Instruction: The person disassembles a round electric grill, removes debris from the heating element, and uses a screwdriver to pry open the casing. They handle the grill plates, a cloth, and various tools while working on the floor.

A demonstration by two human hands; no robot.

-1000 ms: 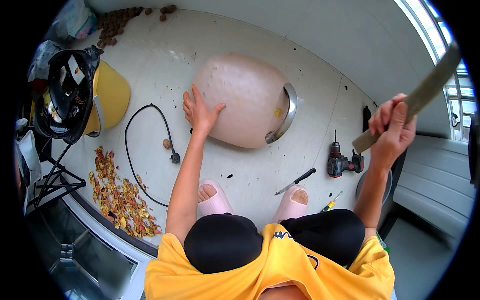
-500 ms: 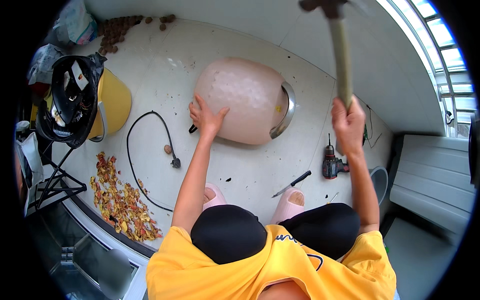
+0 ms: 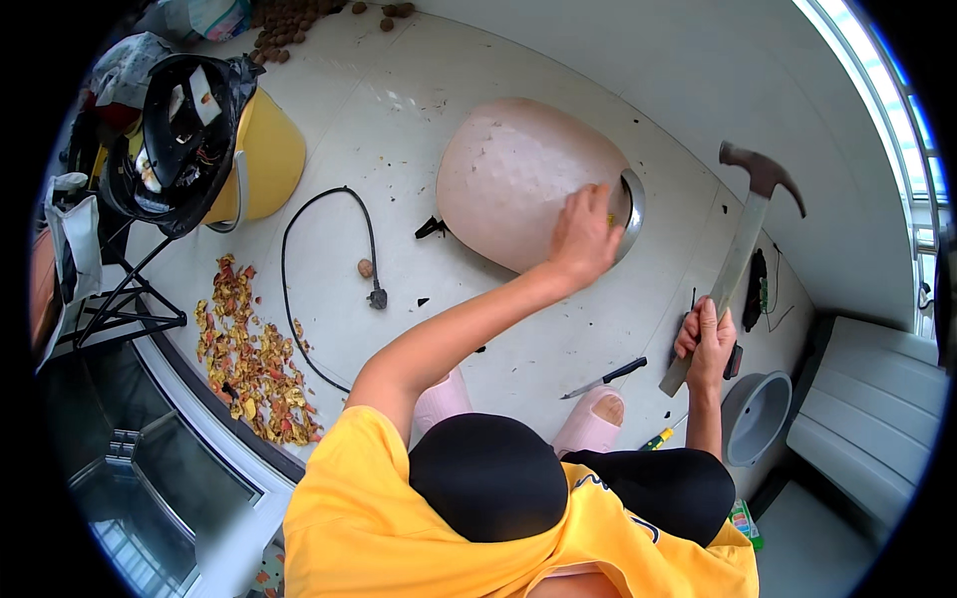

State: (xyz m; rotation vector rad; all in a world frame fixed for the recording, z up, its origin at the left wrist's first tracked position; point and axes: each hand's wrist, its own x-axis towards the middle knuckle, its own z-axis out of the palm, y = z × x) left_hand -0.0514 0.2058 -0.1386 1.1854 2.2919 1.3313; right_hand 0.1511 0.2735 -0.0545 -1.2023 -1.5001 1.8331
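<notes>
A pale pink rounded vessel point(image 3: 508, 179) with a dented surface lies on its side on the floor, a curved silver band point(image 3: 635, 214) at its right end. My left hand point(image 3: 588, 239) is on it beside that band, fingers apart and slightly blurred, next to a small yellow spot. Off to the right, my right hand point(image 3: 708, 344) is closed round the handle of a claw hammer point(image 3: 743, 249). The hammer's head points up and away from me, clear of the vessel. Behind that hand, a power drill point(image 3: 735, 362) is mostly hidden.
A black-handled knife point(image 3: 623, 370) lies near my pink slippers point(image 3: 593, 424). On the left are a black cord point(image 3: 289, 259), a round brown nut point(image 3: 366, 268), yellow-red peelings point(image 3: 259, 369) and a yellow bucket point(image 3: 269, 159). A grey basin point(image 3: 756, 419) is at right; brown nuts point(image 3: 284, 30) are piled far left.
My left hand has slid from the vessel's left side to its right end near the silver band. My right hand has lowered the hammer. The whole view has shifted.
</notes>
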